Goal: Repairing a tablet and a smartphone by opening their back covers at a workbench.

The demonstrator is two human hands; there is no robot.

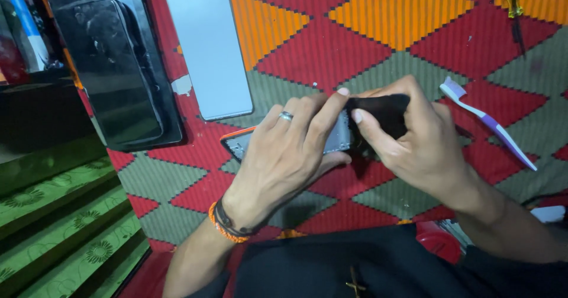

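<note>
Red, orange and grey patterned rug point(378, 43) carries everything. At its middle, left hand point(284, 156) pins an opened phone point(337, 138); right hand point(420, 144) grip is clamped on black cloth point(384, 111) against it.

You're at an informal phone-repair spot on a home floor — a patterned woven rug point(367, 43) carries a loose phone screen point(208, 46), screwdriver point(512, 5) and toothbrush point(488, 122).

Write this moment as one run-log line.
left hand: pins grey opened phone | right hand: grips black cloth | surface: red-orange patterned mat
</note>
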